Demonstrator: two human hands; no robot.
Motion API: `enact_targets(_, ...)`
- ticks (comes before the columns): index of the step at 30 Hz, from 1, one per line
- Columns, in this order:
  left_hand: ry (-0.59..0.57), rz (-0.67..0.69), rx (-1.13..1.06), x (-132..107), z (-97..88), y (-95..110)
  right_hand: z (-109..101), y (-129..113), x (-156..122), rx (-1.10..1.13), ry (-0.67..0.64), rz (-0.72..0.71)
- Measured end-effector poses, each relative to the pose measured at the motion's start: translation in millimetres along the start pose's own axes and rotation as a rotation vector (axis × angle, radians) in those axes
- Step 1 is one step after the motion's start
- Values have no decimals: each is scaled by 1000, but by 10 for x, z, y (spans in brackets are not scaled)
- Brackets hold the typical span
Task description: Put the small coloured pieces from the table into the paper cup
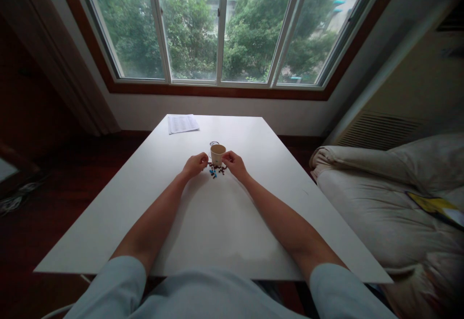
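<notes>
Flanking an upright cup with left hand and right hand, seemingly touching with the nearer right; curling both beside small bits, hiding whether pinching anything.

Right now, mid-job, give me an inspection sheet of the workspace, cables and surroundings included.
Surface: white table, smooth.
Job's things: paper cup, upright; small brown pieces and blue pieces scattered by its base.
Clutter: papers at the far left corner; thin dark loop behind the cup, unidentifiable.
Hands: left hand left of the cup, right hand at its right side; grips unclear.
Cables: pale tangle on the left floor, possibly cables.
Surroundings: window ahead, sofa right.
</notes>
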State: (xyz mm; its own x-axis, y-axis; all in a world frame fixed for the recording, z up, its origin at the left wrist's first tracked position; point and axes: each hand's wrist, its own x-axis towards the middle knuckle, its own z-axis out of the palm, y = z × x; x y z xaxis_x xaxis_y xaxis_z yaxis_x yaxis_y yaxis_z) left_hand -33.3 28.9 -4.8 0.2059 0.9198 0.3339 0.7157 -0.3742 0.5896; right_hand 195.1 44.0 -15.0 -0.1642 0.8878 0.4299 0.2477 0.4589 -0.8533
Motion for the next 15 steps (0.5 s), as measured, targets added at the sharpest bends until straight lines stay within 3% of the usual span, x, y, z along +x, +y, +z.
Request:
enact_targets(8, -22, -10, -53, -13, -6, 50, -32, -117, 55, 527, 7, 187)
enact_targets(15, -38, -22, -128, -12, 16, 13, -99, -168, 70, 597, -18, 197)
